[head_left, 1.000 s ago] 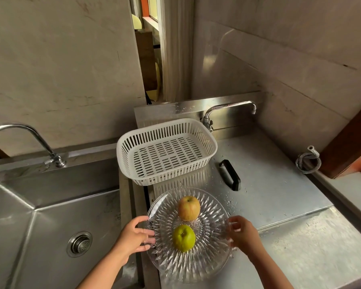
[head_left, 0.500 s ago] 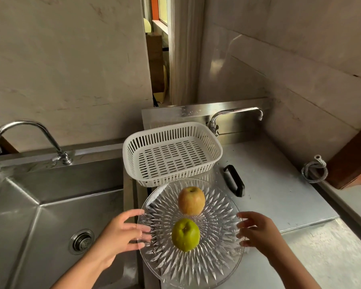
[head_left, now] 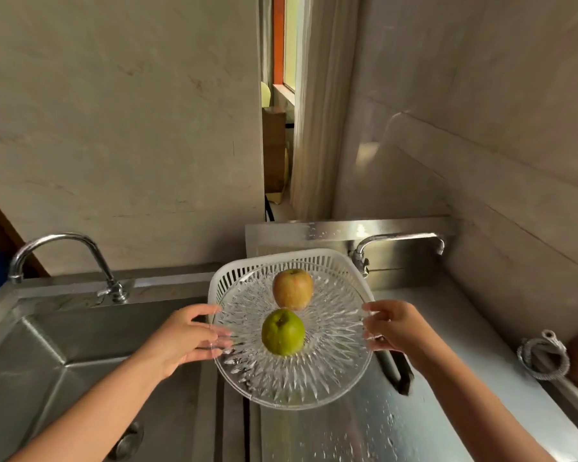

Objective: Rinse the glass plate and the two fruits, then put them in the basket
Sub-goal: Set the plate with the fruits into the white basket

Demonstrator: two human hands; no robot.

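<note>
So, steel sink basin [head_left: 64, 355] fills lower left, curved faucet [head_left: 64, 258] at its back edge, drain partly hidden behind the left forearm. Wet steel counter [head_left: 364, 428] lies right of it, droplets all over. Second, smaller tap [head_left: 401, 243] sits on the backsplash behind the counter. White slotted basket [head_left: 234, 275] stands on the counter near that tap, mostly covered in view by the plate; only its far rim and left wall show. Glass plate [head_left: 297, 381], cut-glass pattern, is held up off the counter, roughly level, in front of the basket. Left hand [head_left: 184, 338] grips the plate's left rim, thumb on top, fingers curled under. Right hand [head_left: 397, 328] grips the right rim the same way. Coiled metal hose [head_left: 543, 360] lies at the far right edge. Black handle [head_left: 402, 378] on the counter is partly blocked by the plate and right wrist. Reddish-yellow apple [head_left: 293, 289] sits on the plate's far half; green apple [head_left: 283, 332] just in front of it, near centre, nearly touching.
</note>
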